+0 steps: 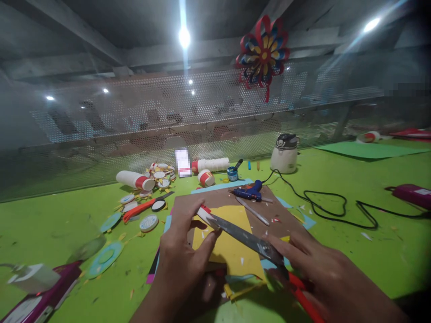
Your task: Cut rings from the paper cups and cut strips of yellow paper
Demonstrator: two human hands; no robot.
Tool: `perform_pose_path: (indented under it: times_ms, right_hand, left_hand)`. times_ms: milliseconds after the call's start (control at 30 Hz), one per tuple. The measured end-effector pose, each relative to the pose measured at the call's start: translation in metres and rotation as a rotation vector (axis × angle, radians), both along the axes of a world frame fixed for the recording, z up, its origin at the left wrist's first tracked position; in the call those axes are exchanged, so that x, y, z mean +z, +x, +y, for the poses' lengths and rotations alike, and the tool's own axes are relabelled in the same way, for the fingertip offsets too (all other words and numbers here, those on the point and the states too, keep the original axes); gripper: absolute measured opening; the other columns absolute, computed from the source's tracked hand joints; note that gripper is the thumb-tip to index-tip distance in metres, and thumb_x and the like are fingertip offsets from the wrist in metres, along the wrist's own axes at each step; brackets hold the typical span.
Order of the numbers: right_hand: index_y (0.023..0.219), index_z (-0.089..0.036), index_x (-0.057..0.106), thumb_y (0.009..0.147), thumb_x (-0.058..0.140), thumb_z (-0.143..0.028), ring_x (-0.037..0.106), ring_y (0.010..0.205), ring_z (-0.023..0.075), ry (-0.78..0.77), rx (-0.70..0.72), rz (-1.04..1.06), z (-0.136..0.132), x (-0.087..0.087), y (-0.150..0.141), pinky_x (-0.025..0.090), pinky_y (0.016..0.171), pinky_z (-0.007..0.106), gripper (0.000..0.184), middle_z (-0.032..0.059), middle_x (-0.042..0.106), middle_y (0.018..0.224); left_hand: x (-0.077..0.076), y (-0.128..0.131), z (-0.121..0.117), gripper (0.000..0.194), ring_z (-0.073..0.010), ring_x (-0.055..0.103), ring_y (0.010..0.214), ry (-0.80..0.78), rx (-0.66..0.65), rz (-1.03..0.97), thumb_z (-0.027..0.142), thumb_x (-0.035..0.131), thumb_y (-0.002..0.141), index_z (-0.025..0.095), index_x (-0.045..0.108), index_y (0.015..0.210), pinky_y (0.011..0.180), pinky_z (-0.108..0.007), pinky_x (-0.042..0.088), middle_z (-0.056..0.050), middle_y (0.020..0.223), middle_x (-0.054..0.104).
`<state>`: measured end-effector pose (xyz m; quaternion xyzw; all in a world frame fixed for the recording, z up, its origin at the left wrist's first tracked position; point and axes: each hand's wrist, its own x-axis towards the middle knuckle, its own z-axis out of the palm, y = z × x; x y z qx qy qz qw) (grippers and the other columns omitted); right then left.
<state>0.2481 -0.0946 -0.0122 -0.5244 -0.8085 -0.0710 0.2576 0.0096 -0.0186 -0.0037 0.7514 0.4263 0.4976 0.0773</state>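
Note:
My left hand [185, 246] pinches a small red and white piece of paper cup [204, 214] between thumb and fingers. My right hand [319, 269] is closed around the red handles of a pair of scissors [242, 232], whose dark blades point left and reach the cup piece. The blades look nearly together; whether the paper lies between them cannot be made out. Below both hands lies a yellow paper sheet [232, 220] on a brown board [286, 224], with small white scraps scattered over it. Yellow and blue paper strips [247, 289] lie near the board's front.
A blue glue gun [249, 192] with a black cord rests on the board's far side. Behind stand paper cups [206, 178], a small blue jar [232, 173] and a white bottle [284, 154]. Leftward are orange-handled scissors [143, 208], round paper discs [107, 258] and a purple power strip [50, 296].

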Motion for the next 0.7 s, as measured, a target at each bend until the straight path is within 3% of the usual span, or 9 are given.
perform_pose_path:
  times_ms: [233, 700]
  right_hand:
    - [0.130, -0.020, 0.051, 0.081, 0.050, -0.012, 0.069, 0.076, 0.0244, -0.006, 0.014, -0.025, -0.0010, 0.0055, -0.0003, 0.058, 0.065, 0.036, 0.049, 0.0117, 0.069, 0.095]
    - [0.124, -0.014, 0.052, 0.080, 0.048, -0.011, 0.069, 0.068, 0.0277, -0.001, 0.073, -0.046, 0.0001, 0.0022, 0.0026, 0.059, 0.054, 0.042, 0.045, 0.0164, 0.068, 0.091]
  left_hand:
    - [0.0005, 0.0008, -0.0012, 0.054, -0.0173, 0.066, 0.077, 0.056, 0.055, 0.073, 0.027, 0.066, 0.077, 0.018, 0.051, 0.129, 0.074, -0.033, 0.054, -0.007, 0.099, 0.070]
    - [-0.0013, 0.0018, -0.0032, 0.053, -0.0195, 0.067, 0.083, 0.020, 0.067, 0.083, 0.029, 0.063, 0.080, 0.018, 0.050, 0.130, 0.082, -0.038, 0.052, -0.009, 0.104, 0.070]
